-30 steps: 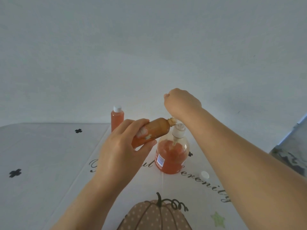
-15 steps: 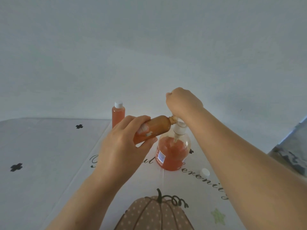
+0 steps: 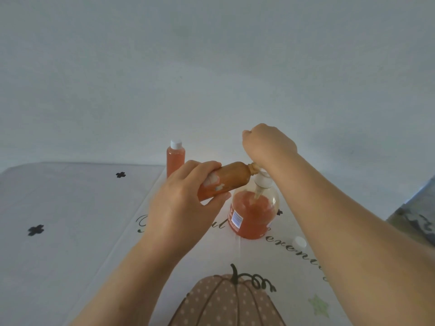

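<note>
Small bottle [image 3: 226, 182] stays tilted above the table [image 3: 70, 208], gripped by the left hand [image 3: 181, 208], mouth unmoved at the pump dispenser [image 3: 254, 215] nozzle. Right hand [image 3: 268, 144] remains curled over the pump head: filling likely continues.

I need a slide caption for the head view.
Left hand tilts a small bottle, mouth at the dispenser pump; right hand is over the pump.

Capped orange bottle [image 3: 175, 158] upright on pumpkin-print tablecloth [image 3: 70, 231].
</note>
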{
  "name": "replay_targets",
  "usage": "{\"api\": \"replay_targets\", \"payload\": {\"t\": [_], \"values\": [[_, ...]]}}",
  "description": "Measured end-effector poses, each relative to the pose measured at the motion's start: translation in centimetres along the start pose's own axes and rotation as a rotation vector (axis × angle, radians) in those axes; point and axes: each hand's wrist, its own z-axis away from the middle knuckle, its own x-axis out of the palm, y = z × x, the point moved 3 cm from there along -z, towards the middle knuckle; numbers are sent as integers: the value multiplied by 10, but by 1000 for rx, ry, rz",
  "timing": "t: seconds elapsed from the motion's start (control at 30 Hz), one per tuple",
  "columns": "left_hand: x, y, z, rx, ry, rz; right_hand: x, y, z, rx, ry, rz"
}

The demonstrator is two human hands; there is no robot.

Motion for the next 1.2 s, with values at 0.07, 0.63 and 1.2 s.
{"api": "replay_targets", "payload": {"t": [0.07, 0.63, 1.2], "values": [[0, -2, 0, -5, -3, -8, 2, 0, 0, 3, 1, 1], [0, 2, 1, 1, 22, 51, -6, -2, -1, -78, 73, -1], [-3, 2, 0, -118, -18, 170, -14, -3, 3, -100, 73, 10]]}}
